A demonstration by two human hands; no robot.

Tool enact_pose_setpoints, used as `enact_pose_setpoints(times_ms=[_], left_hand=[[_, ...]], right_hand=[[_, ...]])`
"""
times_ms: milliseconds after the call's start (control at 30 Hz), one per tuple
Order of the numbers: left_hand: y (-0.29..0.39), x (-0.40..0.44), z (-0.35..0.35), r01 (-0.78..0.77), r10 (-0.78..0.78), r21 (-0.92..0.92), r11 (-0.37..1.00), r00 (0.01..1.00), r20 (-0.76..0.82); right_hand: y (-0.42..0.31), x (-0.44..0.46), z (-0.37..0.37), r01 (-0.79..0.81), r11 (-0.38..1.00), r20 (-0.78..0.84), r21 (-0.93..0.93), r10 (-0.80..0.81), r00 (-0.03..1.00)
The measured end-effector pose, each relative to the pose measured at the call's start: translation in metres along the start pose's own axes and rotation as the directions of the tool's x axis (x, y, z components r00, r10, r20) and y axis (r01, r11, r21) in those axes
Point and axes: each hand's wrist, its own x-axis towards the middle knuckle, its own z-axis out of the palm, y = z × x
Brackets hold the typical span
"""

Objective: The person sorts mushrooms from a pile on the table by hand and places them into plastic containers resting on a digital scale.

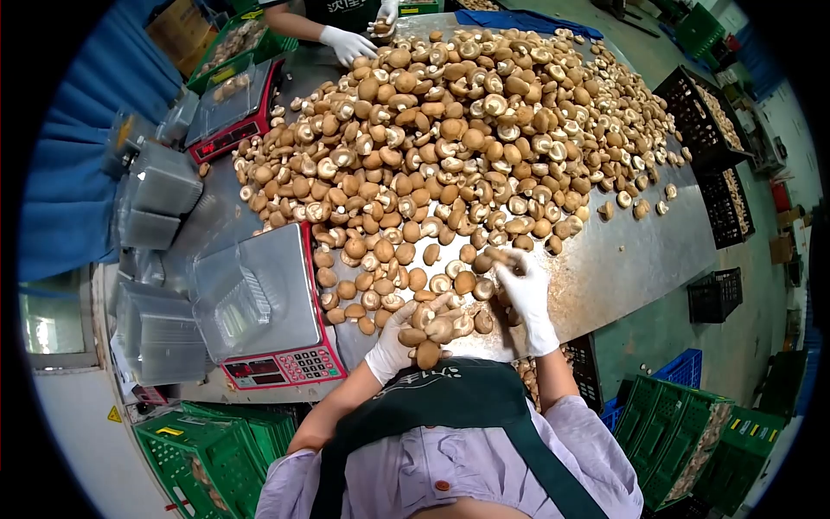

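Observation:
A large heap of brown mushrooms (450, 130) covers the metal table (640, 251). My left hand (393, 348), in a white glove, is closed around several mushrooms (439, 329) near the table's front edge. To its right, my right hand (527, 298), also gloved, has a mushroom (497, 256) at its fingertips, just above the loose mushrooms. On the left stands a red scale (320, 303) with a clear plastic tray (245, 298) on its plate.
Stacked clear trays (160, 333) stand at the left. A second red scale (229, 130) is farther back. Across the table are a co-worker's gloved hands (347, 45). Green crates (212, 458) flank the front; black crates (705, 117) of mushrooms stand at the right.

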Motion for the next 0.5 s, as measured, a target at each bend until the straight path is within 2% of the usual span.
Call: enact_pose_setpoints(times_ms=[33,67,100,133,167,200,233,267,300,333,400,467,500], left_hand=[[0.000,0.001,0.004,-0.002,0.002,0.019,1.000,1.000,0.030],[0.001,0.001,0.006,-0.005,0.003,0.037,0.999,0.998,0.059],[0.000,0.000,0.004,-0.006,0.004,0.037,0.999,0.998,0.056],[-0.001,-0.002,-0.001,-0.003,0.007,0.071,0.997,0.999,-0.049],[-0.002,-0.004,-0.007,0.002,0.014,0.102,0.995,0.988,-0.155],[-0.002,-0.005,-0.015,-0.004,0.020,0.102,0.995,0.987,-0.159],[-0.002,-0.004,-0.022,-0.013,0.015,0.046,0.999,0.999,-0.042],[-0.004,-0.005,-0.028,-0.016,0.017,-0.010,1.000,0.997,0.074],[-0.004,-0.006,-0.010,-0.093,0.102,0.184,0.978,0.994,-0.044],[-0.003,-0.006,-0.008,-0.098,0.108,0.187,0.977,0.993,-0.047],[-0.001,-0.005,-0.004,-0.095,0.093,-0.058,0.994,0.995,-0.040],[0.001,-0.009,0.006,-0.098,0.094,-0.055,0.994,0.993,-0.066],[0.001,-0.012,0.008,-0.150,0.148,-0.003,0.989,0.975,-0.165]], right_hand=[[-0.007,-0.011,-0.001,0.018,0.997,0.092,-0.076,-0.011,0.996],[-0.017,-0.022,-0.002,0.153,0.967,0.205,-0.204,-0.111,0.973],[-0.028,-0.031,-0.003,0.206,0.957,0.381,-0.202,-0.117,0.917],[-0.034,-0.040,-0.002,0.258,0.948,0.548,-0.188,-0.117,0.828],[-0.030,-0.050,0.001,0.268,0.953,0.558,-0.142,-0.146,0.817],[-0.028,-0.055,0.005,0.281,0.955,0.566,-0.097,-0.179,0.805],[-0.028,-0.055,0.003,0.293,0.954,0.557,-0.059,-0.212,0.803],[-0.032,-0.057,0.001,0.123,0.992,0.503,0.024,-0.118,0.856],[-0.032,-0.057,0.002,0.045,0.998,0.434,0.039,-0.057,0.899],[-0.031,-0.055,0.002,-0.031,0.998,0.362,0.061,0.007,0.932],[-0.016,-0.049,0.002,-0.018,0.999,0.281,0.035,0.007,0.960],[-0.010,-0.045,-0.003,0.008,1.000,0.259,0.023,-0.013,0.966],[-0.012,-0.043,-0.006,0.002,1.000,0.255,0.011,-0.005,0.967]])
